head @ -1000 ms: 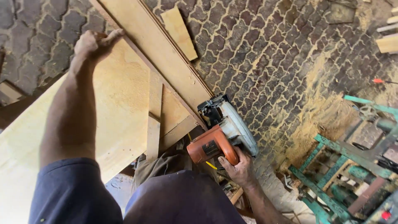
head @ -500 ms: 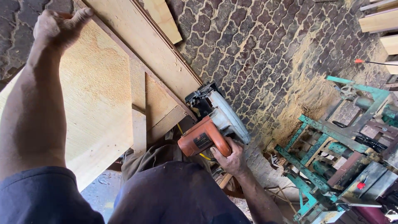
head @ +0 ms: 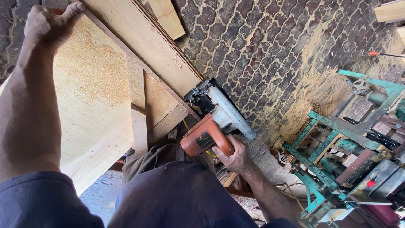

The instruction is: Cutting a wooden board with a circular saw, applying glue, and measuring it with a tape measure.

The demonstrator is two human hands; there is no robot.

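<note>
Saw (head: 213,122): orange-bodied circular saw with a grey guard, sitting at the near end of a long board (head: 147,42), just right of the plywood sheet (head: 90,101), above the person's knees. Head view, only one view here. Looks heavy and rigid, motor weight low in the orange body, blade side under the guard is the no-touch part; best taken by the orange handle, which is where it is taken. Right hand (head: 236,158) is wrapped tight round the rear of that handle, fingers curled closed over it, thumb side hidden, so trigger contact cannot be told. Left hand (head: 48,25) is far out at the top left corner of the sheet, arm stretched straight, fingers bent over the far edge and thumb raised, a clamping hold on the sheet's edge rather than a flat press. Sheet looks thin, light for its area, stiff across the grain but likely to flex and chatter if not held down; surface dusted with sawdust so a bit slippery under a palm. Board is thicker, stiffer, runs diagonally up to the left with a short offcut (head: 166,17) lying beyond it. Narrow slat (head: 138,122) crosses under the sheet near the saw. Paved ground (head: 270,50) has a sawdust drift by a green metal frame (head: 333,143) on the right, well apart from both hands.
</note>
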